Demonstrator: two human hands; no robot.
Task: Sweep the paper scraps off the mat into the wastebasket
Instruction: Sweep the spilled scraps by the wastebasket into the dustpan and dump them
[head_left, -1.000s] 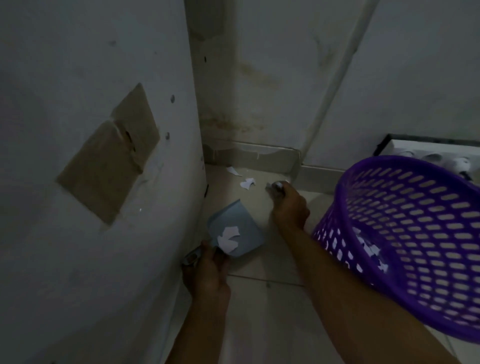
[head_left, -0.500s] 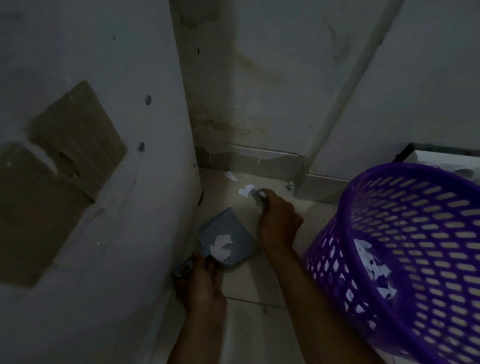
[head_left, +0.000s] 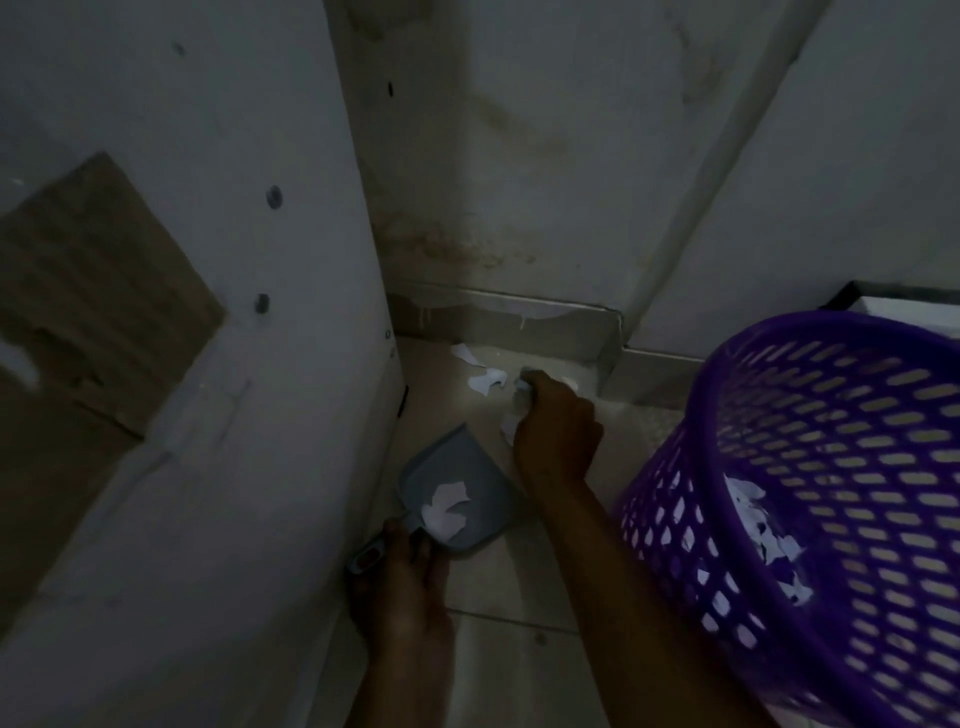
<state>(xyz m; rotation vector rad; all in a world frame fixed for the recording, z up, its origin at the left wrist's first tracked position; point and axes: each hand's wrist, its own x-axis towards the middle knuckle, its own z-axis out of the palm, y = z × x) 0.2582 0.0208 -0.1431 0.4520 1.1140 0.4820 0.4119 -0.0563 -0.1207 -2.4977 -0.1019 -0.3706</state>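
left grip: the left hand (head_left: 402, 587) is curled round the dark handle of a small grey-blue plastic dustpan (head_left: 483, 478), low beside the white panel (head_left: 260, 364), with the pan mouth turned toward the corner.
right grip: the right hand (head_left: 558, 431) is fisted round what looks like a small grey hand brush (head_left: 524, 376). only its tip and a pale bit under the knuckles show, so the bristles cannot be told.
scraps in the pan: a few torn white paper scraps (head_left: 447, 506) lie on the dustpan's bed, toward the handle end.
scraps left out: two more torn white pieces (head_left: 485, 382) lie on the pale tiled floor (head_left: 519, 665) beyond the pan, near the skirting board (head_left: 519, 317) and just beside the right hand.
mat: none can be made out. here the paper lies on bare tile.
wastebasket: the purple plastic lattice wastebasket (head_left: 857, 426) stands at the right, apart from the pan, with a heap of white shreds (head_left: 763, 525) already in its bottom.
step in hand: judged mid-task, gathering the corner pieces into the pan before any tipping.
next move: it likely calls for a short drag of the brush from behind the far pieces toward the pan mouth. the pan lip should be pressed flat to the tile so paper does not slide under. then comes a level carry to the basket and a tip over its rim.
risk: the light paper may flutter off if the pan tilts early.
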